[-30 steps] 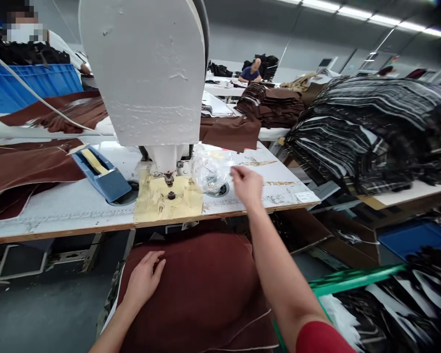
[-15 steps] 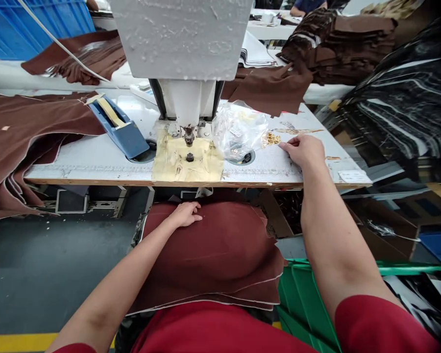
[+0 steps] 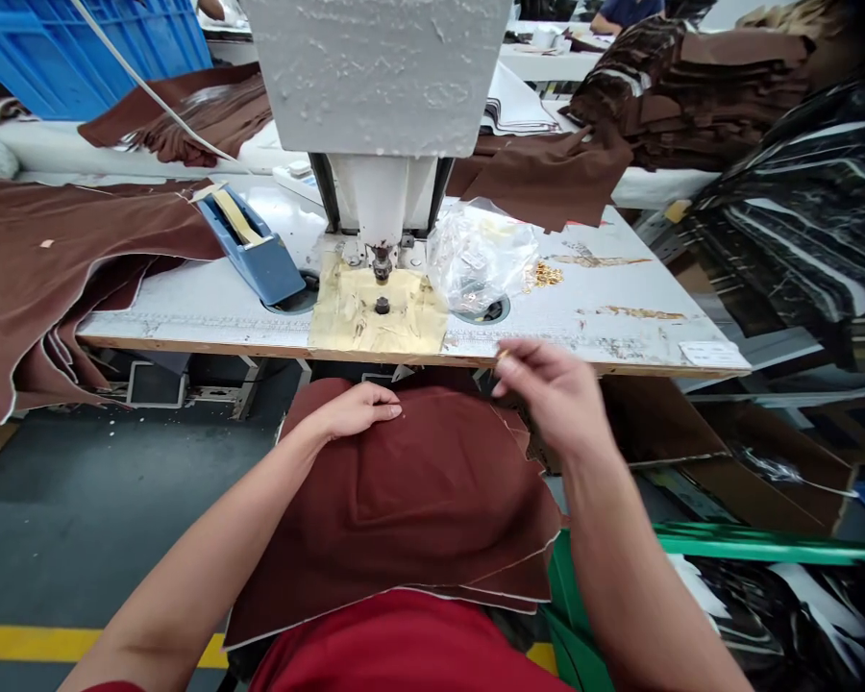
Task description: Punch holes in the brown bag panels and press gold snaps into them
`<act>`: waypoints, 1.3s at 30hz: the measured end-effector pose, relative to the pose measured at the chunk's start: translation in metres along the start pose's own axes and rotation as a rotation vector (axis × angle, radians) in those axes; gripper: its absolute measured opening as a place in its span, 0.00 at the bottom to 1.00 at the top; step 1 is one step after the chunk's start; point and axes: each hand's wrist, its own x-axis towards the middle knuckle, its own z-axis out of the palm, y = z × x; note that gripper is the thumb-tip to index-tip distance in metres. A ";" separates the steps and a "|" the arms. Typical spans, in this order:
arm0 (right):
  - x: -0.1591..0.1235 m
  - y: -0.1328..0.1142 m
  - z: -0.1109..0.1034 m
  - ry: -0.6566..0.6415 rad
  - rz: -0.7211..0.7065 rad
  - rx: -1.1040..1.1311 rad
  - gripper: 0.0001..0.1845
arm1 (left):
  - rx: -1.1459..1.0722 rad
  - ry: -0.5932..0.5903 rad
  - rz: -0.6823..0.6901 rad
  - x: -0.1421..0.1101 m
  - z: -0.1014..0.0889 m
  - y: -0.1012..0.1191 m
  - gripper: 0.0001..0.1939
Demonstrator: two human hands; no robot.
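Observation:
A stack of brown leather-like sheets (image 3: 432, 490) with pale edges lies across my lap. My left hand (image 3: 353, 411) is closed at the far part of the top sheet, its thumb against the fingers, gripping the material. Over the right side of the stack, in front of the table edge, my right hand (image 3: 552, 389) pinches a small gold-coloured metal piece, partly hidden by the fingertips. A small pile of gold-coloured metal pieces (image 3: 546, 275) lies on the white table beside a clear plastic bag (image 3: 482, 252). The grey press machine (image 3: 375, 77) stands ahead, its punch (image 3: 382, 264) raised above the lower die (image 3: 382, 306).
A blue tape dispenser (image 3: 259, 255) stands left of the machine. Large brown sheets (image 3: 79, 240) hang over the table's left edge. A green crate (image 3: 577, 615) is at my right, below stacked dark material (image 3: 800, 231). A co-worker's sleeve (image 3: 630, 12) shows at the back.
My right hand has moved from the gold pile toward me and left, bringing a small gold-coloured metal piece. My left hand has closed on the top sheet. The view has shifted slightly.

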 end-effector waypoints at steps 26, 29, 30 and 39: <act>-0.081 -0.028 0.073 -0.311 0.225 0.564 0.10 | -0.033 -0.012 0.053 -0.062 0.011 0.062 0.19; -0.082 -0.030 0.073 -0.256 0.124 0.406 0.07 | -0.009 -0.005 0.069 -0.062 0.011 0.063 0.18; -0.082 -0.030 0.073 -0.241 0.079 0.357 0.06 | 0.002 -0.003 0.076 -0.063 0.011 0.064 0.18; -0.082 -0.033 0.072 -0.249 -0.098 0.167 0.04 | 0.268 0.085 0.188 -0.067 0.018 0.064 0.14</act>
